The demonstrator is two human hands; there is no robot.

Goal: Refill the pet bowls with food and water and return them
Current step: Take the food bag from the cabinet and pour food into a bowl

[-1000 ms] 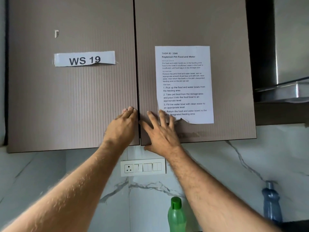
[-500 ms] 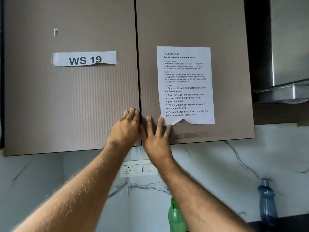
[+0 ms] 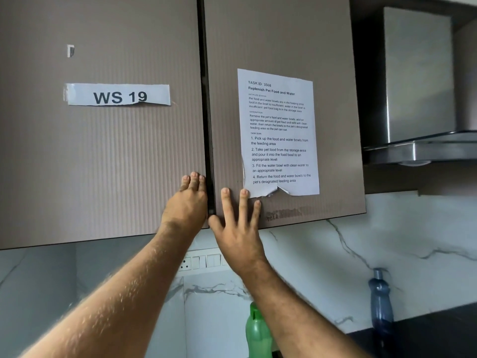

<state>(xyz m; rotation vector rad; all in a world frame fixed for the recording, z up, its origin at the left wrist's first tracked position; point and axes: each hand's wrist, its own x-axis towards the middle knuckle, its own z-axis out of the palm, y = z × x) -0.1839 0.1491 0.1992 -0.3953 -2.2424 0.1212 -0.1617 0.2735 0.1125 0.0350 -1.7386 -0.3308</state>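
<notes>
Two taupe wall cabinet doors fill the view. My left hand [image 3: 187,202] lies flat on the lower right corner of the left door [image 3: 103,151], its fingers together at the door's edge. My right hand [image 3: 238,228] rests with spread fingers on the lower left corner of the right door [image 3: 284,34], its thumb under the bottom edge. The gap between the doors has widened and the right door stands slightly ajar. Neither hand holds anything. No pet bowl or pet food is in view.
A printed task sheet [image 3: 280,133] is taped to the right door and a "WS 19" label [image 3: 117,95] to the left one. Below hang a switch panel [image 3: 201,262], a green bottle [image 3: 258,332] and a blue bottle [image 3: 379,298]. A steel hood [image 3: 418,86] is at right.
My right hand slid left to the inner edge of the right door. The gap between the doors has widened as the right door swings out a little.
</notes>
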